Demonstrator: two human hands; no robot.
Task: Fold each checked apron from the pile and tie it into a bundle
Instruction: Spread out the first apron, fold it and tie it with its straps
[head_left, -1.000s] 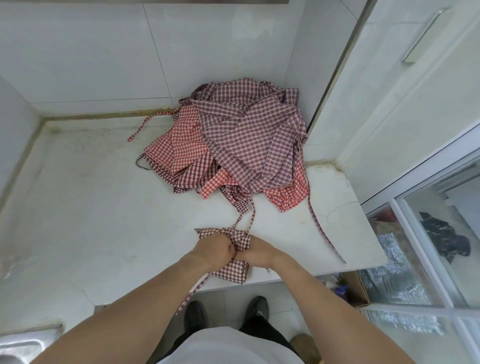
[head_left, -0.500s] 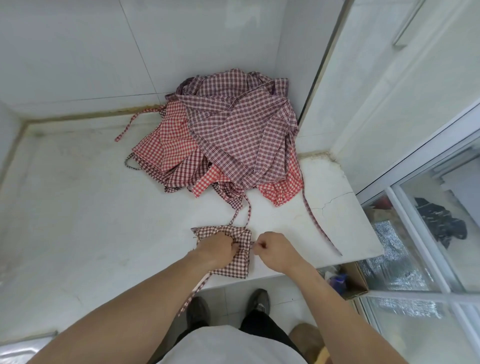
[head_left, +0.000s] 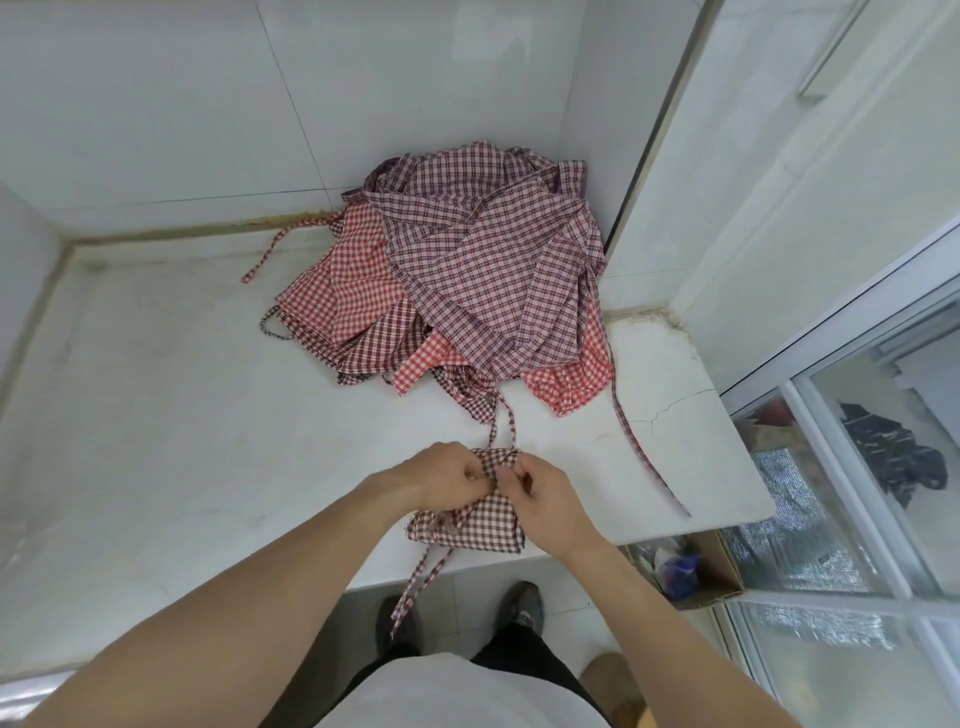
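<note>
At the near edge of the white stone counter (head_left: 208, 415) | small folded dark-red checked apron bundle (head_left: 470, 527) is held | its strap is pinched by the left hand (head_left: 441, 475) and right hand (head_left: 540, 501) | 1 heap of red checked aprons (head_left: 467, 280) is piled against the far wall, well apart.

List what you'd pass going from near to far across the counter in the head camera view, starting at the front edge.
Strap ends hanging off the edge → folded apron bundle → both hands at its top, left hand, right hand → apron pile → tiled back wall.
</note>
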